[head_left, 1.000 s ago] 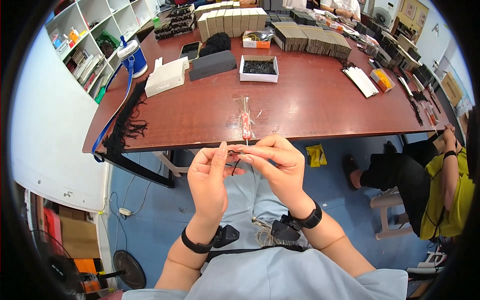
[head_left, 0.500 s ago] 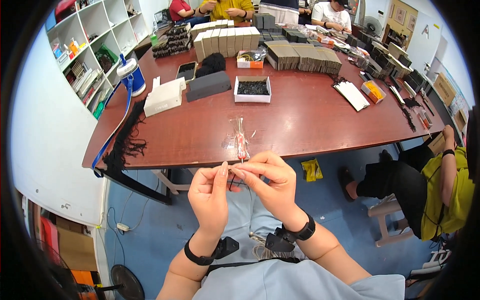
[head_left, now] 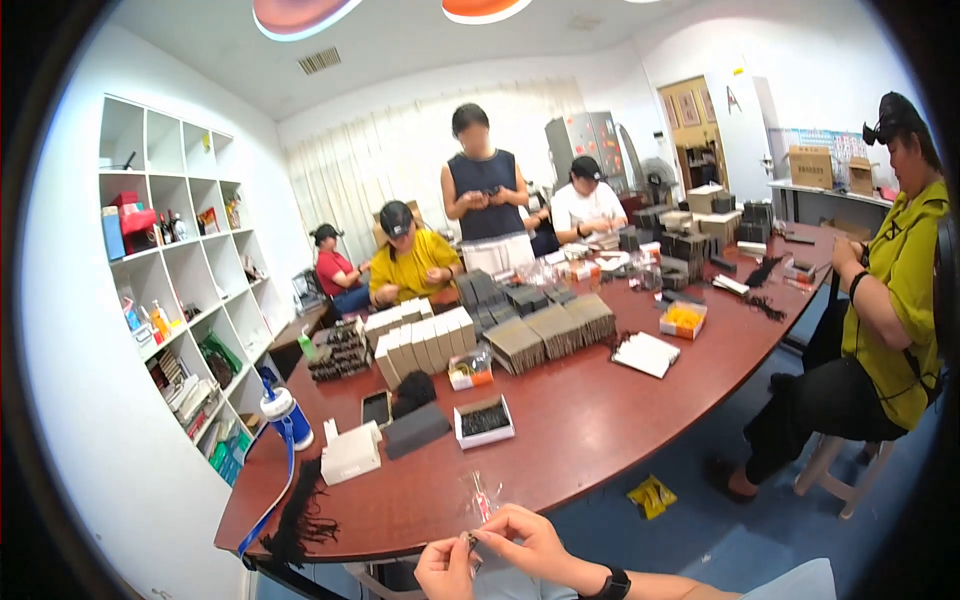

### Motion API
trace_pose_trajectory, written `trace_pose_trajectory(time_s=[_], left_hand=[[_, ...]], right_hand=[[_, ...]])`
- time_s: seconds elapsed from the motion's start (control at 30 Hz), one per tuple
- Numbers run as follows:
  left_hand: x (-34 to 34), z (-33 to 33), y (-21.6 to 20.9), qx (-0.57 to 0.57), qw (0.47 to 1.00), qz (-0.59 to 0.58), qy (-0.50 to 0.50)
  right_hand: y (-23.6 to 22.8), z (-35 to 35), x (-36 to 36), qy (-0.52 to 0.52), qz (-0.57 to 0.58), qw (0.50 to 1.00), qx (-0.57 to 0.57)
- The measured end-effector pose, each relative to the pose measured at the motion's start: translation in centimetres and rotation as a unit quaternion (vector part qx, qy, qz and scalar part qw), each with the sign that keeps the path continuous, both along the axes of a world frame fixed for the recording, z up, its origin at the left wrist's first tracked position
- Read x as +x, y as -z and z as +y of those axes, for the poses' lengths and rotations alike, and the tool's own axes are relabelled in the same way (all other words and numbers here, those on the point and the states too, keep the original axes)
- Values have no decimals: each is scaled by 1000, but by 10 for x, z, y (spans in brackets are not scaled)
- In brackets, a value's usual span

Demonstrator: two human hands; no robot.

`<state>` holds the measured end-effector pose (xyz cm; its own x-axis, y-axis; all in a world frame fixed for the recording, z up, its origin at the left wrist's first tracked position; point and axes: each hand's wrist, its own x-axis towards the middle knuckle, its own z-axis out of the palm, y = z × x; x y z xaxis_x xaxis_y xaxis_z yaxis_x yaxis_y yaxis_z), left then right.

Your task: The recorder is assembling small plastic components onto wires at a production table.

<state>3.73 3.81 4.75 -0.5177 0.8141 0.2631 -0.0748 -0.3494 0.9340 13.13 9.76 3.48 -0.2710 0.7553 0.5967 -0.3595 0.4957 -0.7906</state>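
At the near table edge, my left hand [head_left: 447,570] and my right hand [head_left: 523,541] meet, fingertips pinched together. Between them is a small dark piece [head_left: 470,541], mostly covered by the fingers and too small to name. Just beyond lies a red-handled tool [head_left: 483,503] on clear plastic. Farther off, a white box [head_left: 488,438] holds many small black bits. To its left are a dark grey folded case [head_left: 418,430] and an off-white one [head_left: 352,455].
Black cords with tassel ends [head_left: 298,525] hang near the left table edge, beside a blue-and-white cup [head_left: 290,420]. Stacks of grey boxes [head_left: 555,332] stand across the table. Several people work around it; one in yellow-green [head_left: 905,300] sits at right.
The view has tilted up and turned, bringing the room and other people into sight. My hands now sit lower in the picture, still pinched together at the fingertips.
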Motion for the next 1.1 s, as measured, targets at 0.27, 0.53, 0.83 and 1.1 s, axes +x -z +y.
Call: trace_pose_trajectory(time_s=[0.27,0.53,0.83,1.1], left_hand=[[0,-1,-6,16,1000,-2,-2],[2,-1,-5,11,1000,-11,-6],[1,7,4,-22,999,19,30],[-10,10,0,-3,973,227,43]], right_hand=[[-8,3,-1,-18,-22,1000,0],[-3,6,1,26,-22,999,8],[5,14,5,59,-50,997,28],[8,23,5,-46,-12,993,-112]])
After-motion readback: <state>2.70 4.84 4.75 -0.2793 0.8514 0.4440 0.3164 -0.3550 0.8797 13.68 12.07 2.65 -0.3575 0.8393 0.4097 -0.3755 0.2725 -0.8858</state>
